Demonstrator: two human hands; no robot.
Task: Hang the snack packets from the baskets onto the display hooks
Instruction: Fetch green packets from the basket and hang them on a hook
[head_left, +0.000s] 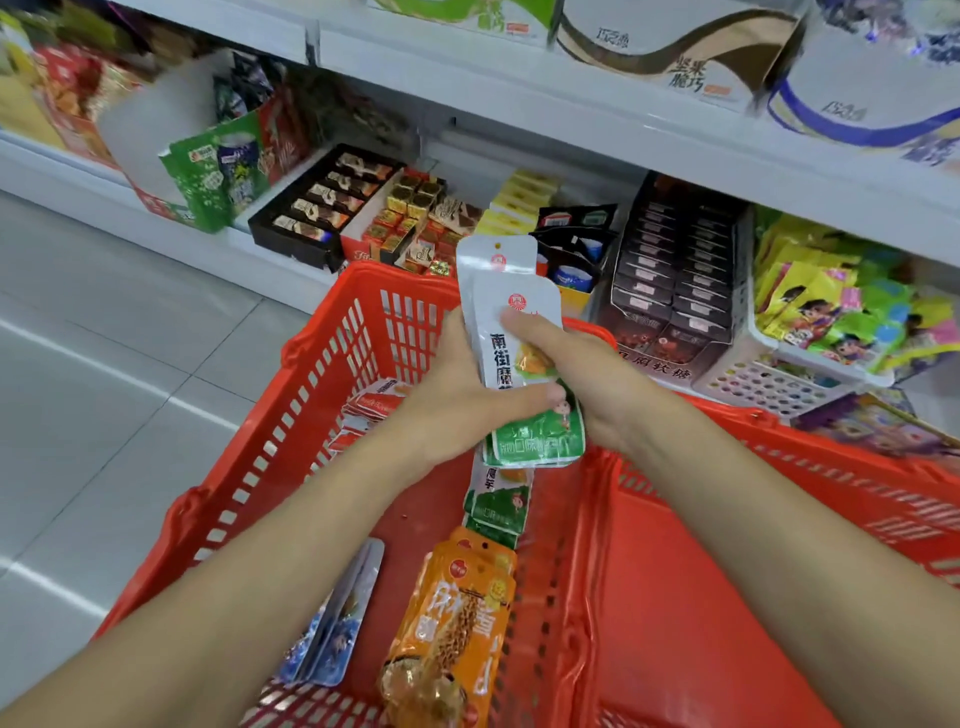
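Both my hands hold a small stack of white-and-green snack packets (519, 322) upright above a red basket (332, 364). My left hand (457, 405) grips the stack from the left, its thumb across the green lower part. My right hand (576, 374) grips it from the right, thumb pressed on the white upper part. Inside the basket lie more white-and-green packets (498, 499), orange packets (457, 623), blue packets (337, 629) and red-and-white packets (374, 402). No display hooks are visible.
A second red basket (779, 571) sits to the right, touching the first. Behind them a low shelf (467, 156) carries chocolate boxes (322, 202), dark candy boxes (675, 270) and a white crate of colourful packets (831, 322). Grey tiled floor (104, 364) lies to the left.
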